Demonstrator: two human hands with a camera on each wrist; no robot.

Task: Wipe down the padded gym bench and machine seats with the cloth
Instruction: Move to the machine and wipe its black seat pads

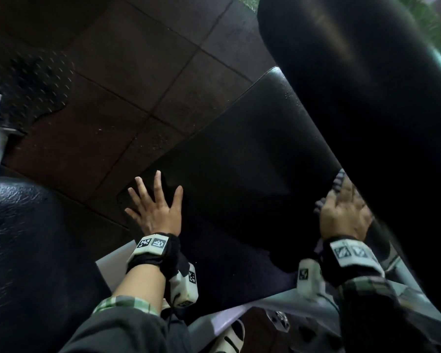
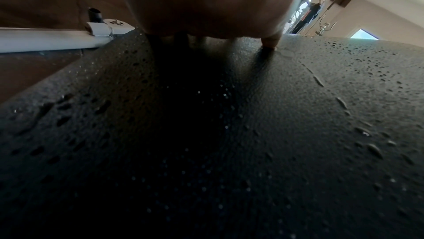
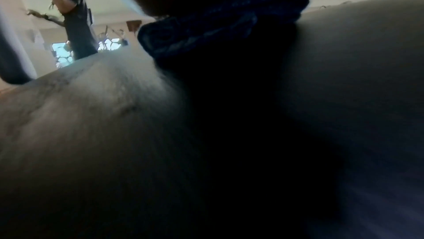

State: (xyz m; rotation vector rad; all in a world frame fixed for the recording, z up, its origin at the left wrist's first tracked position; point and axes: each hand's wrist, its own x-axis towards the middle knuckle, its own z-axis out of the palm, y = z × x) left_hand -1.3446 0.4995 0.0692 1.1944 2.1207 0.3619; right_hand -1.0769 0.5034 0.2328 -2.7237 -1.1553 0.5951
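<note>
Fingers of left hand splayed on seat pad, unlabeled.

Cloth mostly hidden under right hand; fingertips obscured, grip undetermined. Right wrist view motion-blurred. Backrest pad cut off at frame edge.

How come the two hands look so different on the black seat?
The left hand lies flat on the seat pad with fingers spread and holds nothing; the right hand presses a blue cloth against the pad. The left hand rests near the pad's left edge, the right hand at its right side beside the back pad. Both wear wrist bands with markers.
</note>
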